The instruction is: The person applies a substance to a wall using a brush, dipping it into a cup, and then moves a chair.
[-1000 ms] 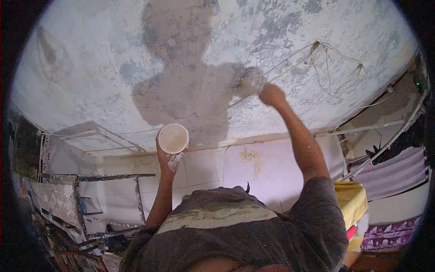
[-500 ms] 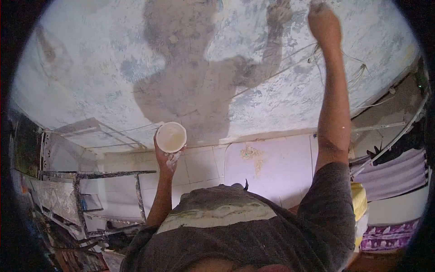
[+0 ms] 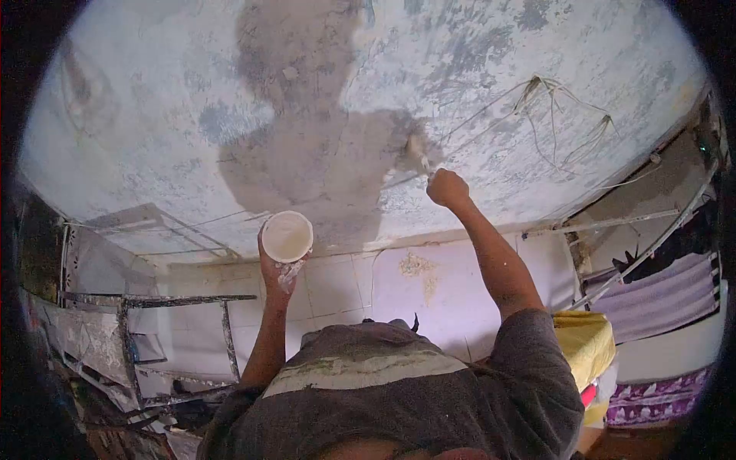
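Observation:
My left hand (image 3: pixel 280 272), smeared with white on the wrist, is wrapped round a small white tub (image 3: pixel 288 237). Its round mouth faces up, and pale paint shows inside. A closed fist, my right hand (image 3: pixel 448 188), grips a paintbrush (image 3: pixel 418 152) by the handle. The brush's pale head points up and left, close against the wall (image 3: pixel 475 84) at the edge of my shadow. White and grey-blue patches mottle this wall.
Thin loose wires (image 3: pixel 548 84) hang from the wall at upper right. A paint-spattered metal frame (image 3: pixel 184 299) stands at lower left. Pale tiles (image 3: pixel 337 284) line the lower wall. At right are a yellow cloth (image 3: pixel 584 345) and a purple curtain (image 3: pixel 659 307).
My right hand has come down and left from high on the wall, and the brush in it now shows. The left hand still holds the tub at almost the same spot.

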`<state>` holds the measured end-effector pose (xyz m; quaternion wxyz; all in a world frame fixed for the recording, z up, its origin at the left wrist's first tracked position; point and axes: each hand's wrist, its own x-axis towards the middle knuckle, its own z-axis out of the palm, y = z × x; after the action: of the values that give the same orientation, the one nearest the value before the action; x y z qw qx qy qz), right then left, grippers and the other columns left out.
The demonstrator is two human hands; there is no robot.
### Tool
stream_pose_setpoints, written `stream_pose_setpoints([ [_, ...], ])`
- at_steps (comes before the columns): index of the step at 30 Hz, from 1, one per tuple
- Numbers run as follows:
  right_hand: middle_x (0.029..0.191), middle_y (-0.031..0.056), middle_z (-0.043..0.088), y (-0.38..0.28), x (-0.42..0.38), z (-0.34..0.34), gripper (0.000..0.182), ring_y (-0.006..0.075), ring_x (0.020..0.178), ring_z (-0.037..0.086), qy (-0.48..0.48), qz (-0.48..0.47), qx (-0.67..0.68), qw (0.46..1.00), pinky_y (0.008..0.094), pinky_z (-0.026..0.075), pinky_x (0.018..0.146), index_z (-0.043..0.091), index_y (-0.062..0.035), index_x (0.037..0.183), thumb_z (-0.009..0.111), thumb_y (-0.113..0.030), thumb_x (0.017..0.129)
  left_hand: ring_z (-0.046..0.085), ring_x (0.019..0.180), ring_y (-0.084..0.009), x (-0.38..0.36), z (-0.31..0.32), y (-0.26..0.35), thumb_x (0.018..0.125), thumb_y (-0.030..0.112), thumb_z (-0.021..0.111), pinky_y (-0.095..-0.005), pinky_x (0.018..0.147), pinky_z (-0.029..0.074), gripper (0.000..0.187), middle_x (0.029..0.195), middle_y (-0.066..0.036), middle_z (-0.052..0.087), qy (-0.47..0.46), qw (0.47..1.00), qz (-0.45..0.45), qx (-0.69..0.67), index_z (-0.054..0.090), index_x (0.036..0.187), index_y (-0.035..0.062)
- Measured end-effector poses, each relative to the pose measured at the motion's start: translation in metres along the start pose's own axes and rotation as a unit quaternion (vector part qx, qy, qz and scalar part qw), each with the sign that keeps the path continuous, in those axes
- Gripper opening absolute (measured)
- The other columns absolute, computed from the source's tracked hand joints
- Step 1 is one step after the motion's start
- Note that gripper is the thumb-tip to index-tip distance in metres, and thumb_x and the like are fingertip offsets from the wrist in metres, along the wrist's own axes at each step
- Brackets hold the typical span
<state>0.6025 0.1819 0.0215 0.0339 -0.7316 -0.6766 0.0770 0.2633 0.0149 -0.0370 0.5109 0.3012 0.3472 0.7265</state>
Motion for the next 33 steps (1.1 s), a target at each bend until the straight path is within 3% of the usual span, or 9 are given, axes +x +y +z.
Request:
stream_pose_setpoints([
  [2,0.098,0.0228,0.061,0.001,0.009,-0.011,0.032,0.0366,0.095,0.059,-0.007,-0.03,-0.05,0.998,0.0443,0.047,0.082,0.061,0.0004,0.096,0.047,-0.024,0.081,0.053,0.105,-0.0232,0.0,0.002,0.005,0.073,0.0,0.067,-0.0379,0.082,0.052,0.068,0.119,-0.01,0.048,-0.045,0.999,-0.016,-0.021,0.031,0.131,0.0099],
  [6,0.102,0.0216,0.061,0.003,0.039,-0.092,0.038,0.0348,0.098,0.058,0.107,-0.007,-0.062,0.992,0.0445,0.046,0.084,0.059,-0.0014,0.102,0.052,-0.032,0.08,0.058,0.095,-0.0291,0.002,-0.01,-0.004,0.092,0.026,0.044,-0.0398,0.065,0.056,0.042,0.117,-0.014,0.049,-0.034,0.999,0.007,0.0,0.033,0.13,0.012],
  [8,0.102,0.0233,0.06,-0.015,0.023,-0.18,0.039,0.0375,0.097,0.058,0.146,-0.042,-0.085,0.985,0.0458,0.046,0.082,0.061,0.0003,0.098,0.053,-0.033,0.08,0.057,0.098,-0.0275,0.001,-0.012,-0.003,0.088,0.02,0.052,-0.0379,0.067,0.056,0.049,0.117,-0.014,0.048,-0.039,0.987,0.091,0.129,0.032,0.131,0.0114],
  [10,0.098,0.0277,0.058,-0.003,0.034,-0.238,0.057,0.0413,0.092,0.057,0.242,-0.061,-0.11,0.962,0.0471,0.045,0.079,0.06,0.0066,0.087,0.052,-0.05,0.083,0.056,0.1,-0.0265,0.0,-0.015,-0.001,0.083,0.015,0.059,-0.0372,0.07,0.056,0.056,0.118,-0.014,0.048,-0.03,0.997,0.044,0.059,0.031,0.131,0.0107],
  [15,0.078,0.0257,0.059,-0.01,0.009,-0.318,0.044,0.0437,0.076,0.057,0.438,-0.136,-0.152,0.875,0.0484,0.045,0.068,0.058,0.0041,0.08,0.049,-0.038,0.086,0.053,0.105,-0.0243,-0.005,-0.011,0.0,0.068,0.003,0.073,-0.0358,0.078,0.054,0.077,0.12,-0.012,0.046,-0.015,0.989,0.063,0.129,0.03,0.132,0.0078],
  [20,0.081,0.026,0.061,-0.033,0.015,-0.238,0.039,0.0432,0.078,0.059,0.498,-0.023,0.036,0.866,0.0496,0.046,0.07,0.058,-0.001,0.086,0.046,-0.038,0.087,0.053,0.105,-0.0244,-0.007,-0.012,-0.005,0.069,-0.003,0.069,-0.0365,0.076,0.055,0.075,0.121,-0.012,0.046,-0.041,0.965,0.147,0.212,0.03,0.132,0.0073],
  [24,0.076,0.0252,0.061,-0.021,0.036,-0.093,0.032,0.0422,0.074,0.06,0.355,0.024,0.065,0.932,0.0518,0.047,0.065,0.051,-0.0006,0.098,0.045,-0.03,0.086,0.054,0.105,-0.0244,-0.003,-0.014,-0.006,0.069,-0.004,0.069,-0.0371,0.076,0.055,0.075,0.121,-0.012,0.046,-0.027,0.978,0.093,0.185,0.03,0.132,0.0074],
  [26,0.077,0.0251,0.061,-0.019,0.021,-0.047,0.032,0.0417,0.072,0.061,0.271,0.052,0.082,0.958,0.0502,0.048,0.064,0.051,-0.0011,0.098,0.044,-0.029,0.086,0.055,0.103,-0.0251,0.001,-0.014,-0.008,0.07,-0.001,0.069,-0.0371,0.073,0.056,0.074,0.12,-0.013,0.047,0.025,0.999,-0.008,-0.018,0.03,0.132,0.0071],
  [33,0.084,0.0243,0.062,0.018,0.001,0.042,0.033,0.0406,0.079,0.062,0.085,0.015,0.019,0.996,0.0481,0.049,0.071,0.056,-0.0001,0.094,0.043,-0.029,0.088,0.058,0.097,-0.0271,0.004,0.0,-0.01,0.079,0.008,0.062,-0.0365,0.07,0.056,0.062,0.118,-0.014,0.049,-0.063,0.986,0.094,0.119,0.03,0.132,0.009],
])
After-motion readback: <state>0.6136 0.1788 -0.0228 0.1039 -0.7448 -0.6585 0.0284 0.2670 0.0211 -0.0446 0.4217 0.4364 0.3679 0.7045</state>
